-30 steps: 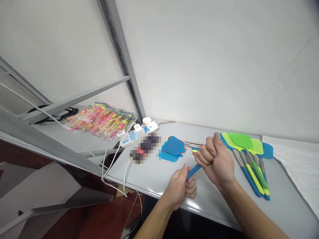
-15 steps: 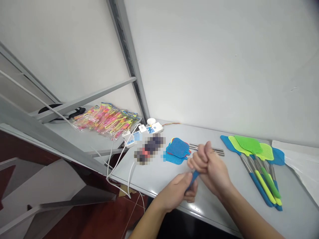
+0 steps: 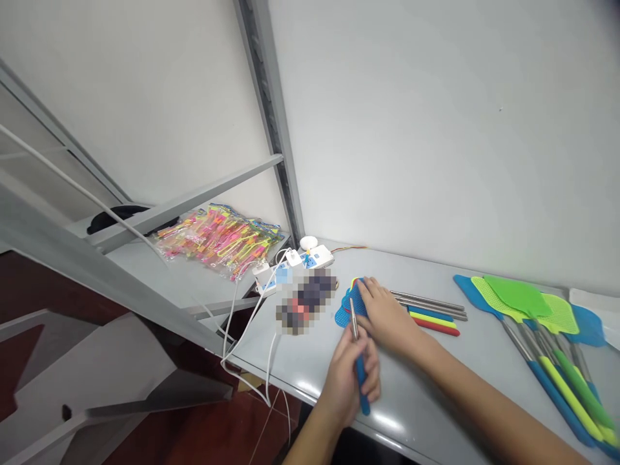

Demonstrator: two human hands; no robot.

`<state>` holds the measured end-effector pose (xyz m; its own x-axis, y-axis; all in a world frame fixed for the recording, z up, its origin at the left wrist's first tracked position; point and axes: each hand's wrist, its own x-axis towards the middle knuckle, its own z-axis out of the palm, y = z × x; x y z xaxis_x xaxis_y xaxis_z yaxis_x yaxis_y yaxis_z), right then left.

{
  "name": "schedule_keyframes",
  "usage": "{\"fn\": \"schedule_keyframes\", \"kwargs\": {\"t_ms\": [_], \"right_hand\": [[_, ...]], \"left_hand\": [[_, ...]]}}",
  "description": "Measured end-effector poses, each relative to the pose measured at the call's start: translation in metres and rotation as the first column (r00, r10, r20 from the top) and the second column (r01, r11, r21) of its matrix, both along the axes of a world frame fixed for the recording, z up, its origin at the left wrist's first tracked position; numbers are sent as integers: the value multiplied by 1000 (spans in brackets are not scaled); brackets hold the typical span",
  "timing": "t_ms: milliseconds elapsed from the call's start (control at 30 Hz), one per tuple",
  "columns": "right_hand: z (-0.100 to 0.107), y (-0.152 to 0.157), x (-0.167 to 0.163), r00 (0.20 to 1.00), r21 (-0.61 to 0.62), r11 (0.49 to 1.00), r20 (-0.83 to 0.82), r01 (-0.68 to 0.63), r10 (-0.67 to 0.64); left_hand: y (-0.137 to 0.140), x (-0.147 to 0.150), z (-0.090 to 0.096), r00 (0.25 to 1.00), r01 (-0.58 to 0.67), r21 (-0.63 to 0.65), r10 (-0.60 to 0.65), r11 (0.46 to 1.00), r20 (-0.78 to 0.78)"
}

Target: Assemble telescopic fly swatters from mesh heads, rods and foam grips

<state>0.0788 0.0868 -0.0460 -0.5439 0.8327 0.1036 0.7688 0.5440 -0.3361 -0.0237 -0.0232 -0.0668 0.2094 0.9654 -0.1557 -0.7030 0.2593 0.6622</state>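
My left hand (image 3: 349, 374) grips a swatter handle (image 3: 361, 386) with a blue grip and a bare metal rod pointing up toward the far side. My right hand (image 3: 385, 314) rests flat on a small stack of loose blue swatter heads (image 3: 347, 309) on the grey table (image 3: 310, 361). Just right of that hand lie spare metal rods with blue, yellow and red grips (image 3: 433, 318).
Several finished swatters with blue, yellow and green heads (image 3: 527, 298) lie at the right. A white power strip with plugs and cables (image 3: 295, 261) sits at the back left, a blurred object (image 3: 305, 301) beside it. Bags of colourful toys (image 3: 220, 237) lie on the left shelf behind a metal post.
My hands came apart: the right one let go of the handle and moved left onto the blue swatter heads. The left hand kept the handle, its rod now upright. The view shifted left.
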Motion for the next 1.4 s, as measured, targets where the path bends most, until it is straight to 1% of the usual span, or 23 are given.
{"fn": "schedule_keyframes", "kwargs": {"t_ms": [33,67,133,200,300,367,467,533,567,600,633,667,700,767,800,833,900,967,1033,1167,1233,1333,1400], "right_hand": [[-7,0,-3,997,20,1000,79,2,-4],[-12,0,-6,993,23,1000,118,3,-6],[-21,-2,-11,991,20,1000,133,5,-8],[-26,-4,-13,988,33,999,152,0,-5],[-28,-8,-12,985,61,998,169,-23,12],[-23,-11,-8,987,117,992,157,-38,19],[-4,-10,3,998,303,951,48,-60,47],[15,-6,14,995,391,920,-84,-12,48],[25,-4,21,986,383,923,-165,39,27],[34,-2,28,965,341,934,-263,108,-15],[43,-1,35,922,272,944,-381,186,-71],[51,-1,42,851,179,952,-509,251,-129],[57,-3,50,753,72,957,-635,282,-175],[66,-9,65,513,-118,959,-824,258,-239],[68,-13,72,405,-187,955,-874,229,-268],[68,-17,78,324,-239,949,-899,206,-296],[66,-26,89,229,-309,931,-909,193,-349],[62,-32,96,178,-354,918,-906,180,-384],[59,-36,100,158,-383,913,-902,140,-402],[56,-37,100,195,-393,913,-892,108,-407],[55,-36,99,193,-400,912,-891,90,-410],[51,-35,98,144,-429,902,-891,46,-431],[48,-35,97,104,-435,899,-893,48,-438]], "left_hand": [[0,2,-3,999,18,-8,-19,1000,-33],[-1,3,-5,997,33,-12,-34,999,-74],[-2,6,-8,988,44,-17,-46,999,-146],[-2,8,-10,980,25,-22,-29,999,-196],[-3,9,-12,967,14,-21,-19,1000,-255],[-3,8,-11,958,15,-25,-21,1000,-286],[-2,8,-8,949,29,-46,-42,999,-313],[0,10,-4,939,48,-53,-64,997,-338],[2,13,-2,933,56,-52,-71,997,-353],[4,17,0,927,57,-51,-72,997,-368],[7,23,2,922,54,-53,-70,997,-382],[9,29,2,916,44,-56,-63,997,-395],[11,35,2,910,36,-60,-58,998,-412],[15,46,0,887,35,-60,-59,998,-459],[16,50,-2,871,35,-53,-56,998,-488],[16,53,-4,854,34,-41,-50,999,-518],[15,57,-8,825,27,-14,-30,1000,-564],[14,57,-8,803,11,6,-5,1000,-596],[12,56,-6,779,19,26,1,999,-626],[10,56,0,741,47,55,2,997,-671],[10,56,1,733,38,58,12,998,-680],[10,57,2,716,37,69,22,997,-698],[10,57,2,698,52,86,25,995,-716]]}}
